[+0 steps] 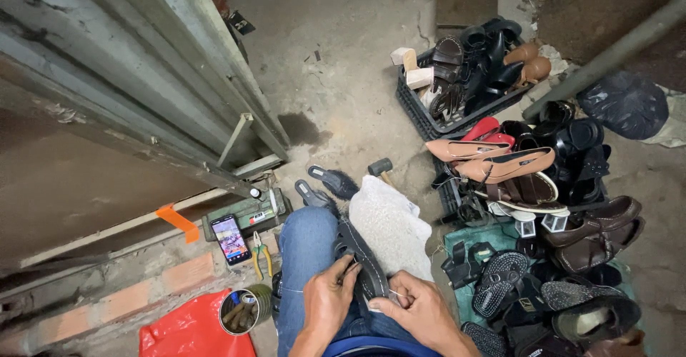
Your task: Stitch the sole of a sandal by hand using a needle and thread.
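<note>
A dark sandal [361, 255] lies on my lap over my jeans [306, 243]. My left hand [329, 298] grips its near edge from the left. My right hand [421, 310] pinches the strap end close to the sole, and a thin thread seems to run between the fingers. A white fleecy cloth [389, 228] covers my right knee beside the sandal.
A phone [231, 239] leans on a green box [254, 212], with yellow-handled pliers [261, 255], a tin [241, 310] and a red bag [189, 328] at left. A hammer [381, 167] lies ahead. Crates [418, 110] and piles of shoes [557, 207] fill the right.
</note>
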